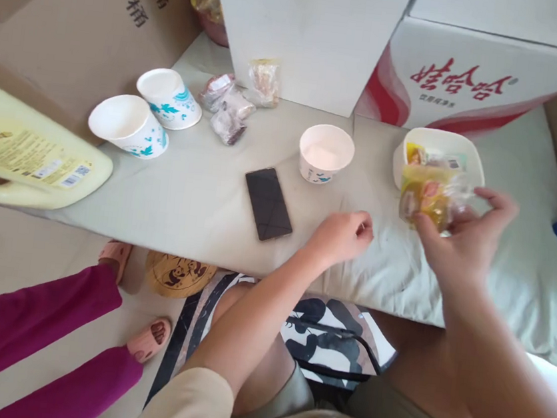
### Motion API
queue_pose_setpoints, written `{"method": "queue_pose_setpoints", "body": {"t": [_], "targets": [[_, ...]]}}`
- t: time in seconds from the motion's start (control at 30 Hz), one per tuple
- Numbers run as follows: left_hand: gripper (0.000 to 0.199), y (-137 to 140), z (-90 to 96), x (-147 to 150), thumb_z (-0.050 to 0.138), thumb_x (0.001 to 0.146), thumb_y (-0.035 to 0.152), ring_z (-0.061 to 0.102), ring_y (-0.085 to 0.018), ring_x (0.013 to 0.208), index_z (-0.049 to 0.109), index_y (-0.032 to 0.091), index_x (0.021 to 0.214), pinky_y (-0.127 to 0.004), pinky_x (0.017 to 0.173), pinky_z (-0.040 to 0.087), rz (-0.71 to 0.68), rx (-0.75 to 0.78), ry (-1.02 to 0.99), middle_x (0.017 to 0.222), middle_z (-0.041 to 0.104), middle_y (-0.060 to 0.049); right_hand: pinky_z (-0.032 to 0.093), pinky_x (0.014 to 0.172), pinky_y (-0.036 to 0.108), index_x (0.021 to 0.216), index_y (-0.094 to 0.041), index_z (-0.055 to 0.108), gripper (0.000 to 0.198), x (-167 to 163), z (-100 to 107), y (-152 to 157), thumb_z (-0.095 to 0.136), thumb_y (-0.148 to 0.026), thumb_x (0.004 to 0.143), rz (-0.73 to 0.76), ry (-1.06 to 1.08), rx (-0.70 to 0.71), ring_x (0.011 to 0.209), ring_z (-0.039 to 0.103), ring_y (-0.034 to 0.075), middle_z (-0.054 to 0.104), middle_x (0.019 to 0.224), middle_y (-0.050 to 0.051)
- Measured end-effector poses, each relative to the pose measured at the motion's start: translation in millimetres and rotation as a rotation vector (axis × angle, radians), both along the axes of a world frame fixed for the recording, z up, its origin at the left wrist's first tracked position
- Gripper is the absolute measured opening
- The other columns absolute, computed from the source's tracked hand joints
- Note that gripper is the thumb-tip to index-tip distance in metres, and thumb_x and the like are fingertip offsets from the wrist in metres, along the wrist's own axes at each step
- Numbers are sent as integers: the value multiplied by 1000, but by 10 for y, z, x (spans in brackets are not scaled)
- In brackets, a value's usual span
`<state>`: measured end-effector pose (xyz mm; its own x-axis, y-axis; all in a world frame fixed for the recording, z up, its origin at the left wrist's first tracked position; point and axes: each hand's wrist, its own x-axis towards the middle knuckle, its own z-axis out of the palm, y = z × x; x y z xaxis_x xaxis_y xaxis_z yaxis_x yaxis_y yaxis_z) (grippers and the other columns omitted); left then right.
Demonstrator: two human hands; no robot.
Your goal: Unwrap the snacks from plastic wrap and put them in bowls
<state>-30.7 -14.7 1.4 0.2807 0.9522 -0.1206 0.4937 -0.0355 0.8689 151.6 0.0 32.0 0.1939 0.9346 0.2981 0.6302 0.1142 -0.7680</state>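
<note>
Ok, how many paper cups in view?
3: the near left cup beside the yellow bottle, the far left cup behind it, and the middle cup beyond the phone. Any behind the boxes would be hidden.

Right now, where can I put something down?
Bare cloth lies between the bottle and the phone, plus a smaller patch between the short cup and the white tub. It's crowded around the wrapped snacks and at the tub, where the right hand holds a packet.
</note>
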Motion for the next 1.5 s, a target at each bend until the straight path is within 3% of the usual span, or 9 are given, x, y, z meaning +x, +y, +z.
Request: {"method": "queue_pose_setpoints", "body": {"t": [0.13,0.3,0.4,0.73,0.93,1.03,1.17,1.3,1.5], "targets": [[42,44,-52,211,63,88,39,67,-21,104,58,17,124,-33,91,51,54,-158,-351,124,68,-12,51,68,44,107,-27,51,42,213,-424,-91,68,-46,74,-70,-181,31,73,61,24,65,96,7],[57,145,-169,436,73,83,43,62,-23,123,52,21,131,-37,106,48,113,-235,-770,139,61,-11,57,84,45,111,-26,62,30,133,-548,-146,64,-32,81,378,-146,137,105,64,28,61,116,13],[51,223,-191,451,74,82,46,64,-23,118,57,23,124,-37,101,52,296,-284,-773,127,67,-8,55,94,47,110,-28,66,25,242,-514,-154,57,-27,87,558,-108,143,111,64,27,63,119,11],[81,288,-96,357,76,79,36,65,-19,106,30,47,145,-36,81,60,424,-317,-876,137,56,-1,43,99,60,109,-21,67,29,1057,-702,172,56,-27,83,70,-450,-108,119,57,39,65,123,18],[64,300,-113,294,71,80,42,68,-17,95,41,41,136,-30,74,61,368,-402,-906,127,61,-1,47,70,40,90,-25,59,12,883,-572,77,49,-31,89,51,-9,-165,73,57,23,60,78,5],[56,289,-125,317,66,84,43,68,-15,82,43,38,135,-29,69,61,312,-484,-860,113,64,-1,41,57,31,95,-25,58,17,709,-490,5,57,-38,85,248,318,-207,58,46,15,50,70,-2],[55,253,-142,356,65,86,44,65,-13,72,42,38,135,-32,70,60,218,-521,-756,99,65,1,36,53,27,104,-24,63,38,561,-442,-40,76,-42,73,458,332,-298,53,40,11,41,62,-7],[57,224,-147,371,66,87,43,66,-14,73,41,37,138,-36,73,60,208,-501,-656,95,65,0,43,59,31,75,-23,61,16,535,-437,-57,69,-37,79,468,255,-185,60,49,14,50,64,-2],[55,215,-174,355,68,86,45,66,-15,77,46,36,135,-35,76,59,119,-490,-629,97,66,0,52,90,46,78,-25,60,9,501,-485,-52,65,-32,81,389,231,-48,97,63,25,65,96,6]]}}
